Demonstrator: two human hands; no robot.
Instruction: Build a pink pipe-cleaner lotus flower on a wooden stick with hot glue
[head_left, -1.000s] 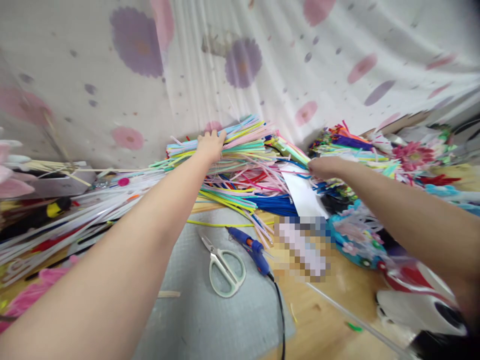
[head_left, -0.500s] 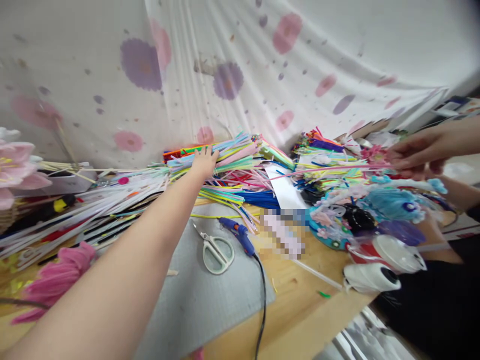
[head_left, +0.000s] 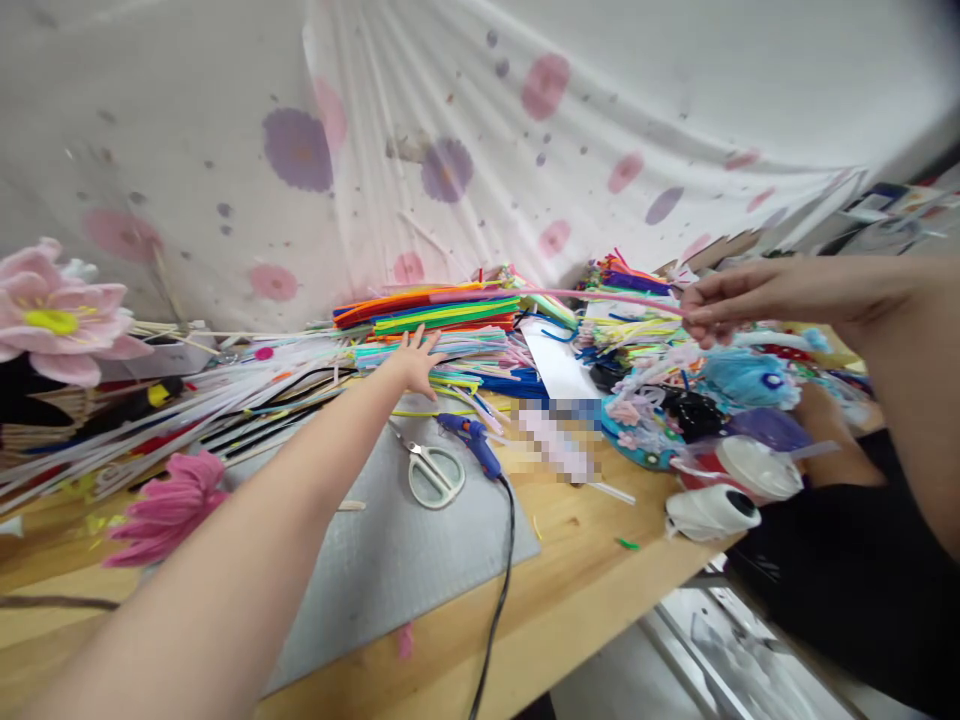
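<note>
My left hand (head_left: 418, 362) lies with fingers spread at the front of a pile of coloured pipe cleaners (head_left: 450, 318), touching or just over the pale ones. Orange, yellow and green stems show behind my fingertips. Pinched in my right hand (head_left: 720, 300), at the right, is a long pink pipe cleaner (head_left: 600, 295). It reaches leftward across the back of the pile, its far end hard to tell from the stems behind. Below my left hand, scissors (head_left: 436, 476) and a blue glue gun (head_left: 471, 442) rest on a grey cutting mat (head_left: 375, 570).
Pink fuzzy flowers (head_left: 169, 505) and white stems (head_left: 217, 385) occupy the left side. On the right stand a white thread spool (head_left: 712, 513), a blue fuzzy piece (head_left: 750, 380) and more pipe cleaners (head_left: 637, 330). The glue gun's cord (head_left: 504, 570) runs off the front edge. A patterned curtain (head_left: 450, 100) hangs behind.
My left hand has come forward off the top of the pile, uncovering orange and green stems. My right hand has moved left with the pink pipe cleaner, which sits higher. The view has shifted.
</note>
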